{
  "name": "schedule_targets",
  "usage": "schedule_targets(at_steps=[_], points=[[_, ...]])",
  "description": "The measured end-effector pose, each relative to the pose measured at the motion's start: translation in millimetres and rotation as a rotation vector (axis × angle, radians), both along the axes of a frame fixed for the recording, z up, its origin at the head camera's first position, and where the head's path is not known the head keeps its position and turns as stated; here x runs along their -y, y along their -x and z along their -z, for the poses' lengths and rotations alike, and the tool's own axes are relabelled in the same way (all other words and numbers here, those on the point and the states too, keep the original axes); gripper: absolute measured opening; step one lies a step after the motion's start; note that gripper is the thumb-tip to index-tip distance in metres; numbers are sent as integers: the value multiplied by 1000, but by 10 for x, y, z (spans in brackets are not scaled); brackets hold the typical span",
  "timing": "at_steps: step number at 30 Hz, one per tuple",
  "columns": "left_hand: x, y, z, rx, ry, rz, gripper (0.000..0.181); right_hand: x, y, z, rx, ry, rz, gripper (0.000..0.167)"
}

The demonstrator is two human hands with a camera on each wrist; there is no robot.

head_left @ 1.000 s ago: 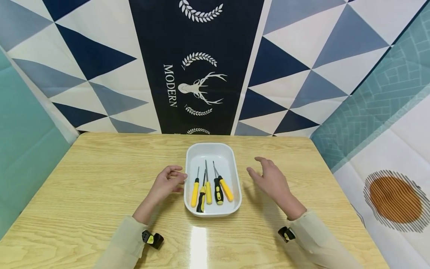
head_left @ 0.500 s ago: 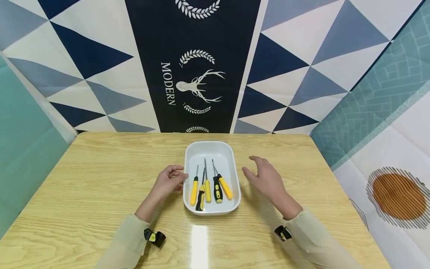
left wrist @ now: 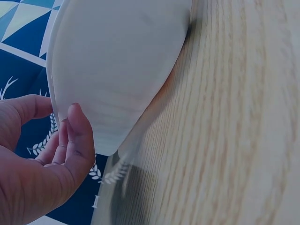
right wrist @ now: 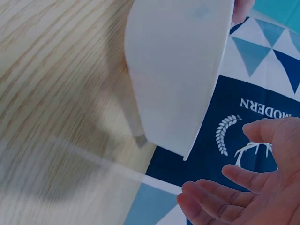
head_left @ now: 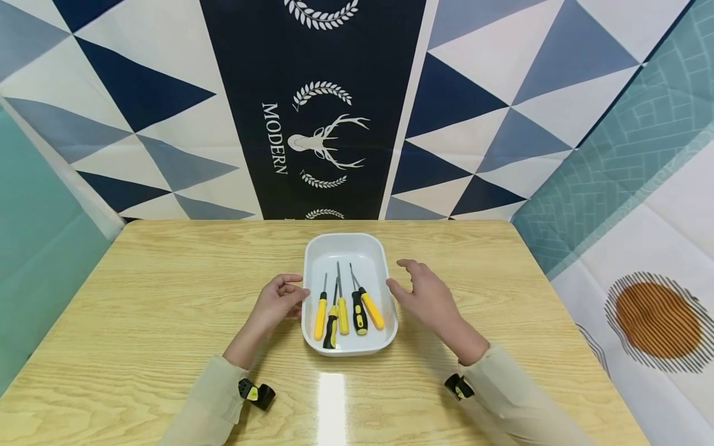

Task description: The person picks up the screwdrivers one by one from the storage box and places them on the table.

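A white rectangular tray (head_left: 351, 248) stands at the middle of the wooden table. Inside lie several screwdrivers with yellow or black-and-yellow handles, among them a black-and-yellow screwdriver (head_left: 359, 316) and a yellow-handled one (head_left: 320, 319). My left hand (head_left: 279, 300) grips the tray's left rim, the thumb over the edge and curled fingers against the outer wall; the left wrist view shows this hand (left wrist: 51, 154) there. Near the right rim is my right hand (head_left: 429, 297), fingers spread; in the right wrist view this hand (right wrist: 253, 183) is apart from the tray wall (right wrist: 173, 70).
The wood-grain table (head_left: 195, 266) reaches back to a patterned cloth wall (head_left: 329, 142) with triangles and a deer print. Cloth also hangs at the left and right sides. Small black devices (head_left: 256, 393) are strapped at both wrists.
My right hand has moved left, closer to the tray's right rim. The left hand stays at the left rim, and the screwdrivers lie as before. The head view has shifted slightly.
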State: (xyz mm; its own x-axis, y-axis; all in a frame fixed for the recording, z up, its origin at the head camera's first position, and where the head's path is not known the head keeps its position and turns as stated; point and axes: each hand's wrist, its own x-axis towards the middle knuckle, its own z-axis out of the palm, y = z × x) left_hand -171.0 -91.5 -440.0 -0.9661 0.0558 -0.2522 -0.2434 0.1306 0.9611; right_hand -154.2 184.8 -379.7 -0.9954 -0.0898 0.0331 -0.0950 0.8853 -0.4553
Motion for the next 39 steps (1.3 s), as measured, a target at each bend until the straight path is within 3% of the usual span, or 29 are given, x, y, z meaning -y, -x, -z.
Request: schedule_targets(at_steps=[21,39], points=[[25,-4,8,26,-3,-4,39,374,-63,-69,35,85,-34,51],[21,-8,19,23,-19,1,40,576,-90,55,102,141,-56,46]])
